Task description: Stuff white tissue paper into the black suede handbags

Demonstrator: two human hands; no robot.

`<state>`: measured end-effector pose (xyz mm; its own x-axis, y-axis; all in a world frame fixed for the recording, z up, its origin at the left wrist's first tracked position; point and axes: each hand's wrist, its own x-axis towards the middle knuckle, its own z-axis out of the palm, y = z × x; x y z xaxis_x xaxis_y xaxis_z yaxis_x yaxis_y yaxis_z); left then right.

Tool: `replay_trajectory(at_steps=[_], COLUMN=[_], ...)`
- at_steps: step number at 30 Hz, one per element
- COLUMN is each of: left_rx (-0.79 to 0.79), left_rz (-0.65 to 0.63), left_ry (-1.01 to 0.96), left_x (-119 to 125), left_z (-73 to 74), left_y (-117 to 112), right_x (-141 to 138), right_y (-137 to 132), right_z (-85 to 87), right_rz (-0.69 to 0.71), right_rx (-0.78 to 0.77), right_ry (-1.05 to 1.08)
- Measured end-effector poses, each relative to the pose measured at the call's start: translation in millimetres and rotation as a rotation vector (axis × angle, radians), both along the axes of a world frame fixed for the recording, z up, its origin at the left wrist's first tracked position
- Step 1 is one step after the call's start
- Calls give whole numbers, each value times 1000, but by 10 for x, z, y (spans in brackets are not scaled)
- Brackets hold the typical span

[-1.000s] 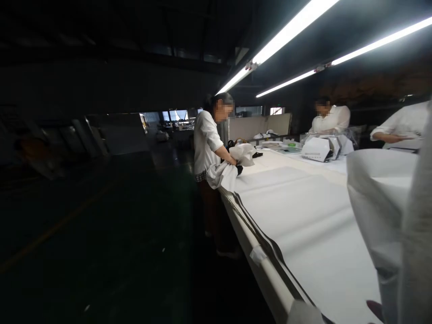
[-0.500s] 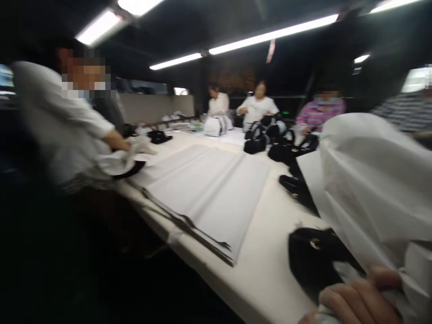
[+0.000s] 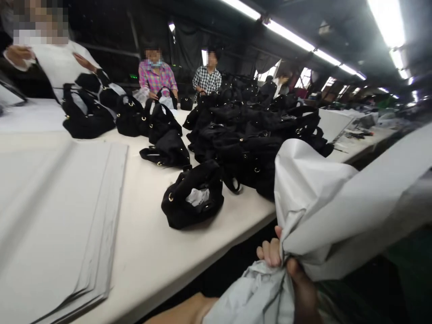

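Observation:
A large, thin whitish paper sheet (image 3: 324, 198) is bunched into a narrow, crumpled neck at the lower right. Curled fingers of my left hand (image 3: 270, 253) press against the left side of that neck, while crumpled paper hides its palm and wrist. On the near right side, my right hand (image 3: 303, 285) grips the same neck, its thumb over the creases and its other fingers hidden. Beyond my hands, an open black handbag (image 3: 178, 211) with gold rings sits near the table edge, white paper showing inside it.
Flat paper sheets (image 3: 50, 202) lie stacked on the pale table (image 3: 145, 243) at left. Black handbags (image 3: 232, 135) are heaped across its middle. Several people stand beyond, one in a pink checked shirt (image 3: 157, 76). More things lie on a table (image 3: 374, 135) at far right.
My view has swung to the right, bringing the bag heap into the middle. The paper sheet now shows as a gathered neck between both hands; only one hand showed clearly before.

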<state>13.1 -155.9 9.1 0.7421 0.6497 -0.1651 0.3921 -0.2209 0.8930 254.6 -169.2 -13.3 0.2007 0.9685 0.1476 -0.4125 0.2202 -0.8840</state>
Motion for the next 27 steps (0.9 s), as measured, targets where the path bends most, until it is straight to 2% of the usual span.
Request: replay_trajectory(at_steps=[4, 6, 8, 10, 12, 13, 14, 17, 19, 21, 23, 25, 27], left_rx=[304, 628, 954, 1123, 1189, 1202, 1209, 1229, 1230, 1215, 1211, 1230, 1254], left_rz=[103, 159, 173, 146, 87, 45, 2, -98, -110, -74, -30, -2, 53], left_ry=[230, 475, 720, 876, 993, 1033, 1057, 1023, 957, 895, 758, 535, 320], left_x=[-74, -129, -175, -182, -124, -69, 2, 265, 424, 517, 510, 394, 189], left_z=[138, 284, 443, 567, 629, 638, 637, 622, 632, 649, 651, 621, 552], left_y=[204, 349, 488, 592, 659, 682, 700, 739, 761, 786, 805, 801, 774], right_x=[-12, 4, 28, 65, 108, 122, 122, 5, -149, -294, -370, -342, -204], right_y=[318, 434, 457, 400, 321, 295, 289, 417, 597, 781, 911, 974, 1008], right_z=[-136, -199, -207, -118, 72, 191, 315, 613, 681, 651, 577, 506, 457], right_rz=[13, 80, 210, 443, 662, 704, 682, 413, 337, 390, 458, 489, 439], right_rx=[-150, -279, -409, -484, -424, -321, -187, 242, 384, 394, 332, 270, 210], right_ry=[99, 82, -85, -335, -505, -550, -590, -869, -1088, -1173, -1145, -1077, -1012])
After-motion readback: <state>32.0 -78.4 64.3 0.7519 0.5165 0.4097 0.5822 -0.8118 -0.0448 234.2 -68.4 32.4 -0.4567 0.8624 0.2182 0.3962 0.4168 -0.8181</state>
